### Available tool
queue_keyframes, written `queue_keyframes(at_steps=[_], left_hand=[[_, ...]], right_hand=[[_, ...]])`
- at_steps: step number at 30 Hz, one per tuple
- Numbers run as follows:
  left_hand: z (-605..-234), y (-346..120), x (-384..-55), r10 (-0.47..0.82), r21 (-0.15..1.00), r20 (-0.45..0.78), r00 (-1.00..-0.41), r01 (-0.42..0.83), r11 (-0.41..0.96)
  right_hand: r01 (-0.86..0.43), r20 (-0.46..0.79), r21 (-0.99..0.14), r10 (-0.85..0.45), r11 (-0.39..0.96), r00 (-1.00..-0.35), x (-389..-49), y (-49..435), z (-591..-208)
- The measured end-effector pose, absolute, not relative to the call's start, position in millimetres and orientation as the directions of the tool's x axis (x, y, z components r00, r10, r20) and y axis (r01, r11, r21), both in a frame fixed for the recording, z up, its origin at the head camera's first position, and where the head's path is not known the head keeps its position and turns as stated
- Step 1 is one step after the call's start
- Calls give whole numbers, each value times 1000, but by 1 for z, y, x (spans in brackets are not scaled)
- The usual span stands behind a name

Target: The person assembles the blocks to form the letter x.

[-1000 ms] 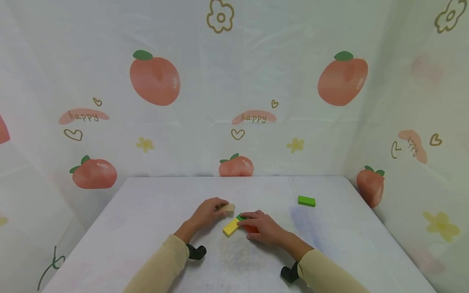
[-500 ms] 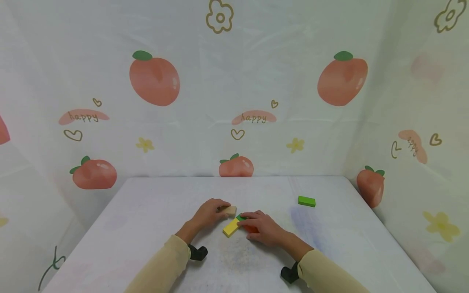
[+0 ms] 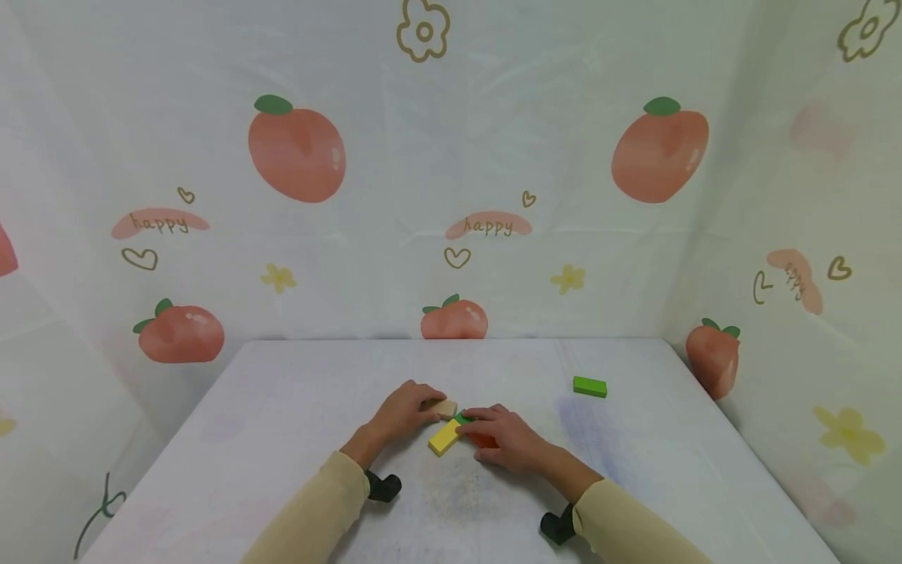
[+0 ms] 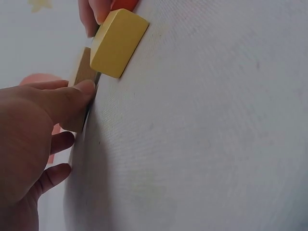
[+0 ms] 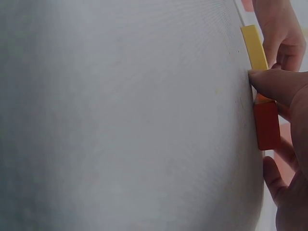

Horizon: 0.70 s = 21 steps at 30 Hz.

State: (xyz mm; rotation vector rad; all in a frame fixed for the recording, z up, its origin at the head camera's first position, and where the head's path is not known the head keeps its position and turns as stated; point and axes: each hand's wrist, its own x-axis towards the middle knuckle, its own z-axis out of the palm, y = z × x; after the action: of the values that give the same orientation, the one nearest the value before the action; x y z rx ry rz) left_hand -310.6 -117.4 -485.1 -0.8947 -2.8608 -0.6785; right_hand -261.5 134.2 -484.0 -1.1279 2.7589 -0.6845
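In the head view my left hand (image 3: pixel 407 411) pinches a plain wooden block (image 3: pixel 445 408) between thumb and fingers. The left wrist view has this wooden block (image 4: pixel 85 71) right beside the yellow block (image 4: pixel 119 43). My right hand (image 3: pixel 514 440) curls over a red-orange block (image 3: pixel 483 441), its fingertips reaching a small green block (image 3: pixel 461 417). The yellow block (image 3: pixel 445 438) lies slantwise at the green one, its near end pointing left. From the right wrist the red-orange block (image 5: pixel 267 126) shows below my thumb, in line with the yellow block (image 5: pixel 254 47); my palm partly hides it.
A bright green block (image 3: pixel 589 387) lies alone at the back right of the white table (image 3: pixel 634 454). Behind the table hangs a fruit-printed curtain (image 3: pixel 493 157). Black wrist straps (image 3: pixel 383 487) stick out by both sleeves.
My left hand has slid a little to the right with the wooden block, bringing it up close to the green and yellow blocks. The right hand stays in place.
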Motion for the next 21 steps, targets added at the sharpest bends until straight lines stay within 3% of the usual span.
queue_keyframes(at_steps=[13, 21], left_hand=[[-488, -116, -313, 568, 382, 235, -789, 612, 692], [-491, -113, -315, 550, 379, 226, -804, 592, 711]], right_hand=[[-656, 101, -426, -688, 623, -719, -262, 135, -485], [-662, 110, -413, -687, 626, -718, -262, 134, -485]])
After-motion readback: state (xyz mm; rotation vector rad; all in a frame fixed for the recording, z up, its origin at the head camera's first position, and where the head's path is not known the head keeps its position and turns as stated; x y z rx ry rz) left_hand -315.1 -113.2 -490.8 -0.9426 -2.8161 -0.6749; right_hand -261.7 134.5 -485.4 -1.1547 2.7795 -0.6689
